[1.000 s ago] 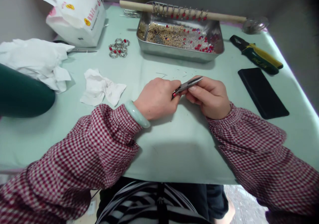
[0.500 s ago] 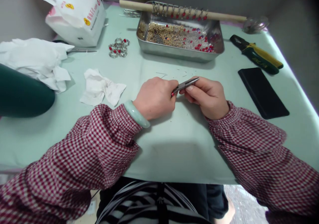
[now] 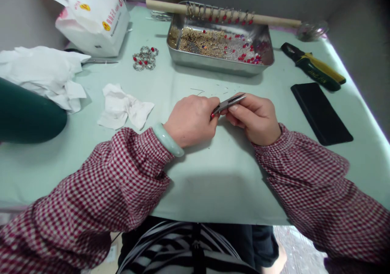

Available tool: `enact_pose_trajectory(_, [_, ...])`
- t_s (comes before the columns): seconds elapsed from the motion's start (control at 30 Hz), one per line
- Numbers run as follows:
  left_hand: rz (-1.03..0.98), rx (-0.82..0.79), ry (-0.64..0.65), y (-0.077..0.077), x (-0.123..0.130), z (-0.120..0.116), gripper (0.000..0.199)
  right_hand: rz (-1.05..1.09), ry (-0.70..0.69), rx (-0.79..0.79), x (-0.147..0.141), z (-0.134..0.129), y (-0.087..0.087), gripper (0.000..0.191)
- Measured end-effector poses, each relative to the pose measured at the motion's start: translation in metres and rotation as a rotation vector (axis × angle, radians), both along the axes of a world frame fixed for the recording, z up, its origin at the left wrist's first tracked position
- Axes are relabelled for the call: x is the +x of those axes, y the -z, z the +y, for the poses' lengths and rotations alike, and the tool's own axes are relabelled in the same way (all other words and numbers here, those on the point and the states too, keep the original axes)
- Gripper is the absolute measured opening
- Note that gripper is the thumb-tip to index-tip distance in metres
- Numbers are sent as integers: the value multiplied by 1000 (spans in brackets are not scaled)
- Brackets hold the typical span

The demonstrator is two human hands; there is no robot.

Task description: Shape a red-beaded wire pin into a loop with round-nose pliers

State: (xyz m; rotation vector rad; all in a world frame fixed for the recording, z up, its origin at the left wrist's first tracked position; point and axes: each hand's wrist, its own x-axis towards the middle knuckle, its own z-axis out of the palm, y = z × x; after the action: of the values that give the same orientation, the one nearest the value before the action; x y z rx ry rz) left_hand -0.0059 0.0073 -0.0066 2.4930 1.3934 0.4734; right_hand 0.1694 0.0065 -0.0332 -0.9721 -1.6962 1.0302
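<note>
My left hand [image 3: 195,119] is wrapped round small needle-nose pliers [image 3: 228,103], whose metal jaws point right and slightly up. In the latest view the jaw tips look a little apart. A small red spot shows at the edge of my left fist; whether it is a handle or a bead I cannot tell. My right hand [image 3: 255,115] is closed, with thumb and fingers pinched right beside the jaws. Whatever those fingers pinch is hidden or too small to name. Thin wire bits [image 3: 197,90] lie on the table just beyond both hands.
A metal tray [image 3: 216,65] holds gold, clear and red beads. Across it rests a wooden rod [image 3: 274,20] hung with beaded loops. Beaded pieces [image 3: 144,59], tissue [image 3: 122,109] and scissors [image 3: 100,61] lie left; green-yellow pliers [image 3: 315,69] and a black flat object [image 3: 322,113] lie right.
Both hands and the pliers have shifted very slightly to the right. The jaw tips now look somewhat further apart. Everything else on the table stays where it was.
</note>
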Motion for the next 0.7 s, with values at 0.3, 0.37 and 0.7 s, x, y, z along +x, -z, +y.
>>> enact_pose_trajectory(0.3, [-4,-1,1,1,-1,1,21,-12,-11,-10,1,0,0,15])
enact_pose_trajectory(0.37, [-2,-4,1,1,0,1,21,-6,-19,-10,0,0,-1,15])
enact_pose_trajectory(0.7, [-13,-15,22,-1,-1,1,20,63,-53,-63,0,1,3,15])
